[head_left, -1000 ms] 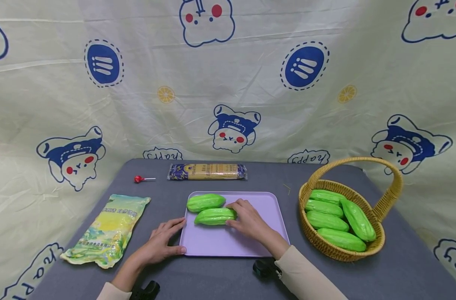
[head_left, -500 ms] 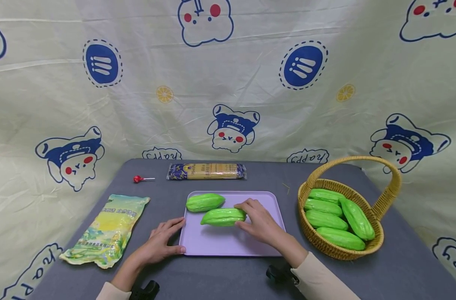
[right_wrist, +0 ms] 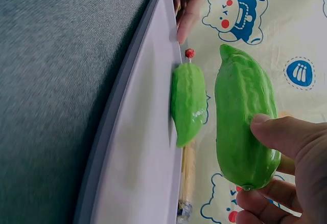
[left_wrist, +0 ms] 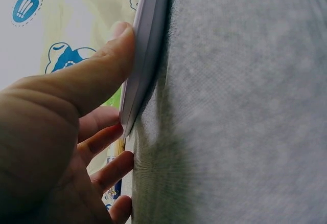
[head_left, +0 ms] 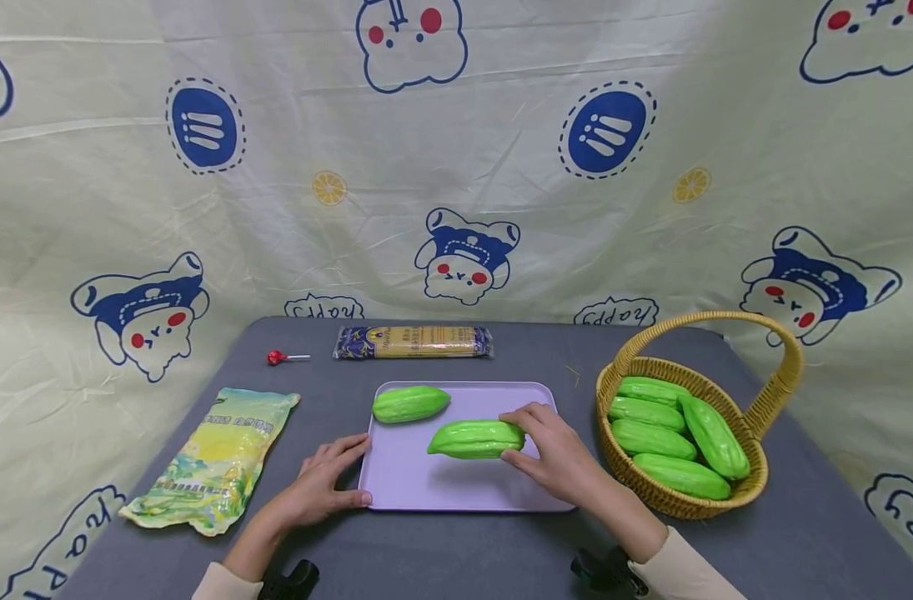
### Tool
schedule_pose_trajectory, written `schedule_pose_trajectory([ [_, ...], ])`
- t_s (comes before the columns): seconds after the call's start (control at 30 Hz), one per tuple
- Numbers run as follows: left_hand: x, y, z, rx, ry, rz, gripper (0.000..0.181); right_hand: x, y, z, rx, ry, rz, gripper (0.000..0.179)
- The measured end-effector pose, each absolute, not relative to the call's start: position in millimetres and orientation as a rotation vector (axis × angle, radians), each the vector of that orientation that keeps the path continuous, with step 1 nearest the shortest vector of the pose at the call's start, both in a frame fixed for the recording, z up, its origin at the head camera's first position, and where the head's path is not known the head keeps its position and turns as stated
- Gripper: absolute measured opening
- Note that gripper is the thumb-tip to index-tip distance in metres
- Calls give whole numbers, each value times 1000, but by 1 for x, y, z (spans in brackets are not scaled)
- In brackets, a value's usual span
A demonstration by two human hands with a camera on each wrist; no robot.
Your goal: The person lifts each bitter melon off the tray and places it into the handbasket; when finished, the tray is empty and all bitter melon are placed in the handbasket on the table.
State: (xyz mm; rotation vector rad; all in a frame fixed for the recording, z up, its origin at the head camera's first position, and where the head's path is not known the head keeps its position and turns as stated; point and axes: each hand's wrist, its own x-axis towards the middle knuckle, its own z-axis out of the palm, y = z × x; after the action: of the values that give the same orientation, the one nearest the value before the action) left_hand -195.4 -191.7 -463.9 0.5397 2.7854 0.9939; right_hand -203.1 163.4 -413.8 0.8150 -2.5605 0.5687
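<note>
In the head view my right hand (head_left: 557, 454) pinches the right end of a glossy green ridged gourd (head_left: 474, 439), thumb on the near side and fingers behind. The right wrist view shows this gourd (right_wrist: 242, 116) raised off the lilac tray (right_wrist: 138, 116), its pointed end away from my palm. A second green gourd (head_left: 411, 404) lies at the tray's back left. My left hand (head_left: 323, 483) touches the left edge of the tray (head_left: 426, 492) with extended fingers. In the left wrist view, its thumb (left_wrist: 110, 58) lies along the tray's rim.
A wicker basket (head_left: 681, 504) with a tall handle holds several green gourds on the right. A yellow-green packet (head_left: 216, 462) lies at left. Behind the tray are a long gold-and-blue packet (head_left: 414, 342) and a red lollipop (head_left: 278, 357) on the grey table (head_left: 426, 558).
My right hand has lifted the front gourd from beside the other one and carried it to the right over the tray. The left hand stays at the tray's edge.
</note>
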Motion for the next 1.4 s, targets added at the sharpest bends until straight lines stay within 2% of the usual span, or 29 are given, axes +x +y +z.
schedule_pose_trajectory([
  [0.5,-196,-193,-464,555,2776,1001,80,-189,205,-401,778,-2465,514,49],
  [1.4,-195,-192,-465,551,2789,1003,79,-163,288,-378,511,-2505,475,51],
])
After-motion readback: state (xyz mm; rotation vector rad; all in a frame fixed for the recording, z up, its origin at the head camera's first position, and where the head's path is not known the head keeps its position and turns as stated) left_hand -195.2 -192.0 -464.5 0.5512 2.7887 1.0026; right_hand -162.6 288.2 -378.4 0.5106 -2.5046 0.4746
